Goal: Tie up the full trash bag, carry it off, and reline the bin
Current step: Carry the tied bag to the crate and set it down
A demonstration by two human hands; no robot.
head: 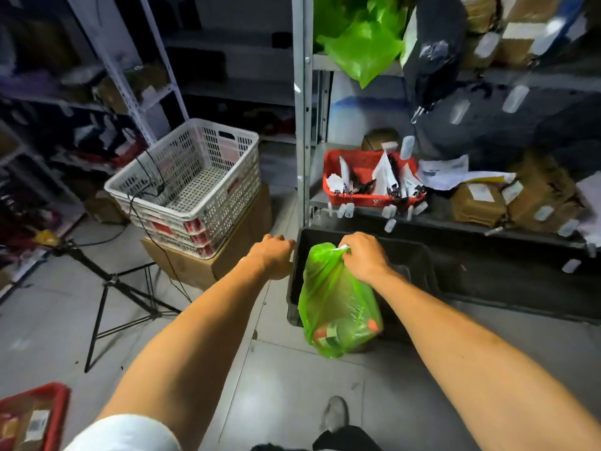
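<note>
While held up by its gathered neck, hangs straight down from the right hand: the green trash bag, long axis running from the fist down toward the floor, heavy end lowest. Sits in front of and partly over the near left corner of the black bin, apparently lifted out rather than resting inside. Right fingers bunched tight around the neck, knuckles up, the plastic pinched in the fist. Just beside it to the left, the left hand, fingers curled at the bin's left rim as if steadying it; fingertips hidden over the edge, so grip judged, not seen. Nearer to the bag's neck by far: the right hand, already on it; the left close enough to come across for a knot. Cannot tell whether the neck is knotted yet: only a pale scrap shows at the fist. Inside the bag, a bottle or can with an orange cap, blurred through the plastic. Bin interior dark, no liner made out. Up on the shelf, more green bags, probably the fresh liners, though smeared by motion. Bottom of the bag and the floor beneath partly merged in view.
</note>
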